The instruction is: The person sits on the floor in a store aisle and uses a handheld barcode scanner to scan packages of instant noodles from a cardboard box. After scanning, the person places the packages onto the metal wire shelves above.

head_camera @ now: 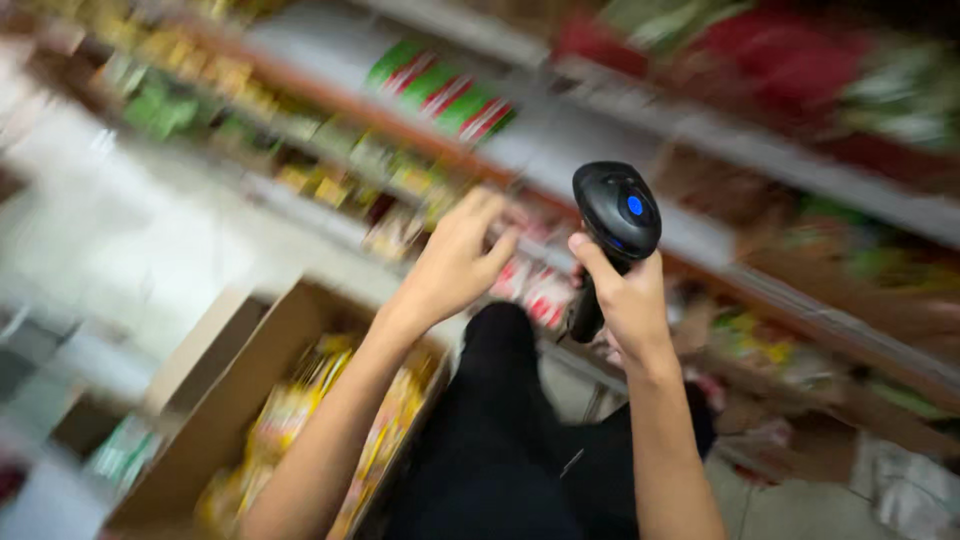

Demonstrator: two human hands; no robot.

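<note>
My right hand [628,297] grips a black handheld scanner [615,217] with a blue button on its head, held up before the store shelves. To its left, my left hand [455,258] reaches toward red and white packets [535,285] on a lower shelf, fingers apart, fingertips at or near the packets; motion blur hides whether it touches them. My knee in dark trousers [500,400] shows between my arms.
An open cardboard box [250,380] with several yellow packets stands at the lower left. Shelves [700,130] stocked with green, red and yellow packaged goods run diagonally across the view. The whole picture is motion-blurred.
</note>
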